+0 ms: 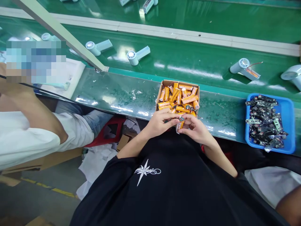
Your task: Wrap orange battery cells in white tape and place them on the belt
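1. Orange cylinder (181,125) with a whitish covering: I see it between the two hands, at the near side of the carton (167,83) and close to the wearer's black shirt (192,175).
2. Its long axis runs roughly from the carton towards the shirt. The greenish end points to the carton; the pale end points back at the wearer, slightly to the left. From this steep angle I cannot tell how far it tips up or down.
3. Fingers cover much of its sides, so I cannot make out its full outline or any marking. The hands also hide the carton's front edge and some of the orange cylinders (185,99) heaped inside.
4. On the right hand (197,128), the grip is closed around the piece, fingers on the upper part and thumb lower down.
5. On the left hand (162,122), thumb and forefinger have their tips together at the greenish end, so I read that grip as pinching it; the pressure I cannot judge.
6. Carton and blue tray (291,125) sit on the green surface (117,91), the tray well to the right with dark small parts (261,119) piled in it.
7. Beyond, pale blue devices (133,58) lie on a glossy green strip (183,59). Pixelation masks part of the co-worker on the left (28,138); the frame cuts off another's white sleeve (270,182) at right.
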### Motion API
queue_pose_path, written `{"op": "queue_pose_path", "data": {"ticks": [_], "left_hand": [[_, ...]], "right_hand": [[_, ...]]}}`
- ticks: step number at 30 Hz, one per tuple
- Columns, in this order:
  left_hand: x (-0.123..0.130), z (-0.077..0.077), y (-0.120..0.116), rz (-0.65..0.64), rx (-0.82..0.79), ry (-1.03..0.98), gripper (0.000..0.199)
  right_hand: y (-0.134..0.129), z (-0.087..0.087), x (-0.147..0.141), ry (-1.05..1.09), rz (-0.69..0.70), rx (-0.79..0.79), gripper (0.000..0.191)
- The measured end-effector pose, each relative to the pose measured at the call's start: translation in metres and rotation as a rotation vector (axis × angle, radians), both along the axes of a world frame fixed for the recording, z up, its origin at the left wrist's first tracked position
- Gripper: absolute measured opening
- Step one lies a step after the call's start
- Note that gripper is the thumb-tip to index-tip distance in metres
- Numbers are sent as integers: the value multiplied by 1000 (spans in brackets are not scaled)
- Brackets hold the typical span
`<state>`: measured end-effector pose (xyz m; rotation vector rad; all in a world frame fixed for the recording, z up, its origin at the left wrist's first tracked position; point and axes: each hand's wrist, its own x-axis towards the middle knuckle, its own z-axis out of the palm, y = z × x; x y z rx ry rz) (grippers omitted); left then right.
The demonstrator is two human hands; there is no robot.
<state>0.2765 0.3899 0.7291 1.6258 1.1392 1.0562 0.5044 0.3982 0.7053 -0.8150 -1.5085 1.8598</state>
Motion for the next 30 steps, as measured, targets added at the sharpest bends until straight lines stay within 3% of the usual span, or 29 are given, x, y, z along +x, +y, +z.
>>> {"op": "queue_pose_path", "data": {"ticks": [5,8,11,13,15,18,20,22,25,30], "left_hand": [[0,4,0,-21,-27,-62,22],[2,9,3,-105,5,-24,21],[0,8,18,-240,-28,2,24],[-9,2,45,-301,-68,3,30],[-26,-4,87,-260,-80,28,38],[-60,-9,167,99,17,275,36],[-84,-10,216,382,74,621,33],[-104,-12,252,489,1,995,42],[-123,-16,284,401,-171,1306,47],[-130,-15,311,253,-219,1377,43]], "right_hand": [[4,4,1,-162,134,90,46],[7,7,1,-298,270,179,24],[8,4,1,-194,277,37,26],[8,0,3,-41,189,-117,43],[9,-3,7,74,54,-194,54],[12,-3,14,161,-130,-196,57],[13,0,20,182,-212,-190,59],[13,3,27,180,-264,-185,62],[10,4,41,163,-324,-179,65],[18,5,63,127,-403,-174,65]]}}
